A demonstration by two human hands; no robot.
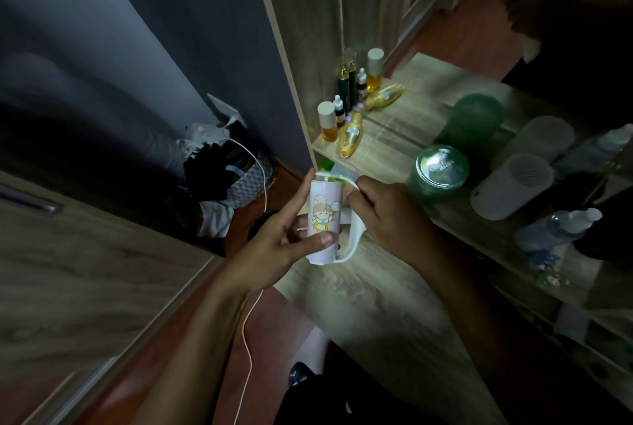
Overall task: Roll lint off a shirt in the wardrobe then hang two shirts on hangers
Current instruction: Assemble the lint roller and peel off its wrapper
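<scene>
A lint roller (324, 219) with a pink cartoon-printed roll and a white handle is held upright over the edge of a wooden dressing table (370, 301). My left hand (284, 239) wraps the roll, thumb across its lower front. My right hand (387, 215) grips the white frame at the roll's top right, with the handle curving down beneath it. No shirt or hanger is in view.
Several small bottles (342, 123) stand against a mirror (428, 30) at the table's back. A green jar (440, 172), a white cylinder (510, 184) and a plastic bottle (555, 229) sit to the right. A bag of clothes (226, 178) and a white cable (255, 191) lie on the floor left.
</scene>
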